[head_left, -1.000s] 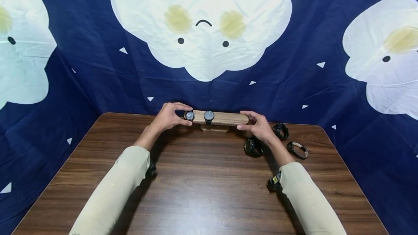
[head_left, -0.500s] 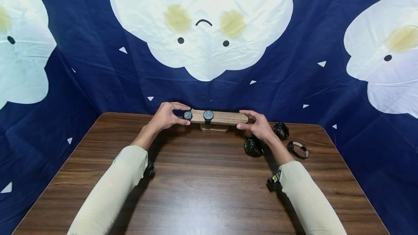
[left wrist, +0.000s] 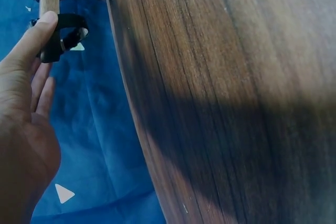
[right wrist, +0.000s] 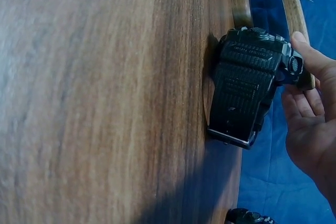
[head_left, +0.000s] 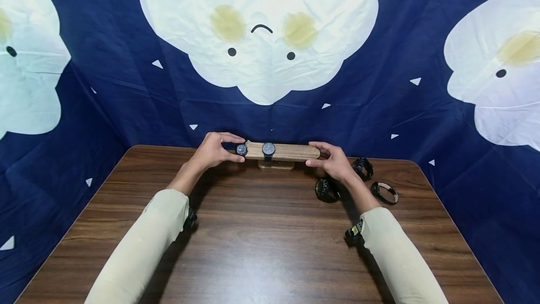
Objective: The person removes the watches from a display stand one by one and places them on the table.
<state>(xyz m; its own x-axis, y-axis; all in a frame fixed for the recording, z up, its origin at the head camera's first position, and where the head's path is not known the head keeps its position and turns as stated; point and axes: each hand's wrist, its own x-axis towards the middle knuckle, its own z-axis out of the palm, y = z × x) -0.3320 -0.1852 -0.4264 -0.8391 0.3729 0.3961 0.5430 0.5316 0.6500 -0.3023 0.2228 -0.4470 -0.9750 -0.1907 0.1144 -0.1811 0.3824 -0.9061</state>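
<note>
A wooden bar-shaped watch stand (head_left: 291, 152) stands near the table's back edge. On it sit a round-faced dark watch (head_left: 268, 149) and, at the left end, a square-faced dark watch (head_left: 241, 149). My left hand (head_left: 212, 150) pinches the square-faced watch between thumb and fingers; in the left wrist view its black strap (left wrist: 73, 22) loops off the bar beside the thumb. At the bar's other end, my right hand (head_left: 335, 162) grips the rounded tip, thumb in front and fingers behind. The right wrist view shows a chunky black watch (right wrist: 244, 85) close to this hand.
Three loose watches lie on the brown wooden table (head_left: 253, 247) at the right: a chunky black watch (head_left: 326, 190), another black watch (head_left: 363, 169) behind it, and a slim watch with a pale inner strap (head_left: 384, 193). A blue cloth (head_left: 126, 83) with white shapes hangs behind the table.
The left hand has shifted slightly left, and the square-faced watch has slid a little that way along the bar. My right hand keeps its hold on the bar.
</note>
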